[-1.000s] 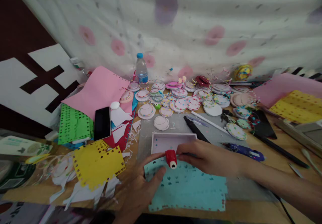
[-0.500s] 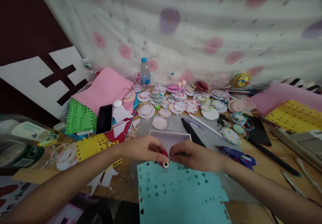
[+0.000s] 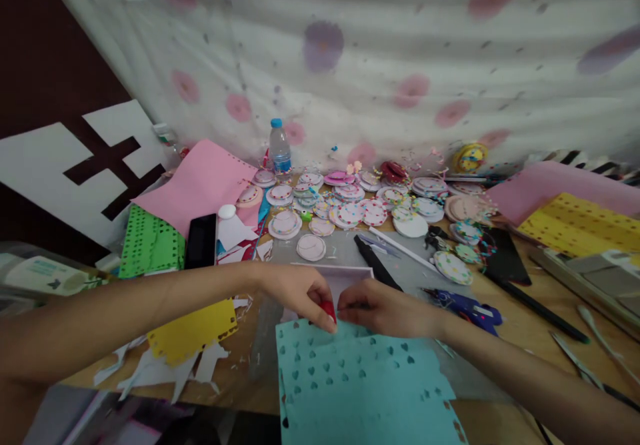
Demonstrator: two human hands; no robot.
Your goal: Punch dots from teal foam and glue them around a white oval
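A teal sheet (image 3: pixel 360 391) with rows of heart-shaped punched holes hangs over the table's front edge. My left hand (image 3: pixel 300 293) is closed around a small red craft punch (image 3: pixel 329 309) at the sheet's top edge; most of the punch is hidden by the fingers. Just to the right, my right hand (image 3: pixel 385 308) pinches the top edge of the teal sheet, its fingertips close to the punch. Behind both hands lies a shallow white box (image 3: pixel 340 273), partly covered by them.
Round layered paper pieces (image 3: pixel 350 215) with beads crowd the table's back. A black phone (image 3: pixel 201 241), green punched sheets (image 3: pixel 153 241) and yellow scraps (image 3: pixel 195 330) lie left. A blue glue gun (image 3: pixel 467 308), scissors (image 3: pixel 577 358) and a black pen-like stick (image 3: pixel 543 311) lie right. A water bottle (image 3: pixel 280 148) stands behind.
My left forearm has swung up, its elbow higher at the left. The red punch is more covered by my left fingers. My right hand has barely moved. The whole view shifts slightly.
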